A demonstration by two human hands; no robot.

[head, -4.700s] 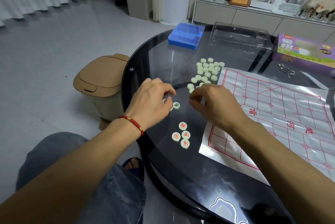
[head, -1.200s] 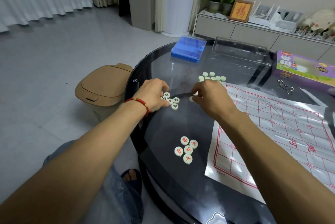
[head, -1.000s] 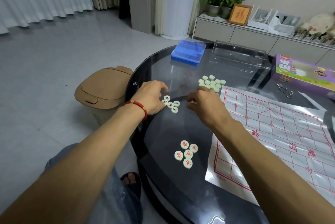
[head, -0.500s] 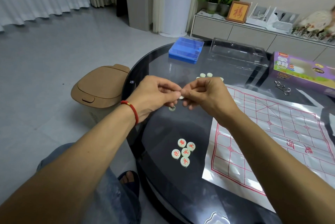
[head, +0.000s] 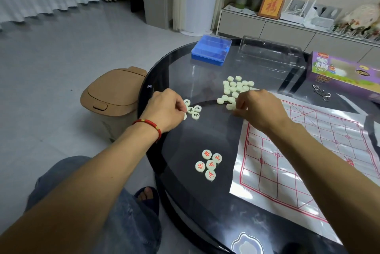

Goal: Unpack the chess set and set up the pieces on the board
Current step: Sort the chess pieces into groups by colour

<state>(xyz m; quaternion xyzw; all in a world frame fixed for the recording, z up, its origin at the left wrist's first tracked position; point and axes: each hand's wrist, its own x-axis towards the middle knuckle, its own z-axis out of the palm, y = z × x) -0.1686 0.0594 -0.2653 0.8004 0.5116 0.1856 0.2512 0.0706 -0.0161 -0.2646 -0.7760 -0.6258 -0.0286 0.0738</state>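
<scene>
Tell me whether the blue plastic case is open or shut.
Shut: the blue case lies flat on the table, lid down.

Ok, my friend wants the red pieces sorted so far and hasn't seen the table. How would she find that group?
On the round black glass table, look just left of the near corner of the red-lined paper board. Five pale discs lie there face up, the only ones with red characters; the other face-up group's are black.

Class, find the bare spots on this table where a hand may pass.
Free: dark glass between the black-lettered pieces and the red pieces; the board. Crowded: the blank pile by the right hand.
</scene>
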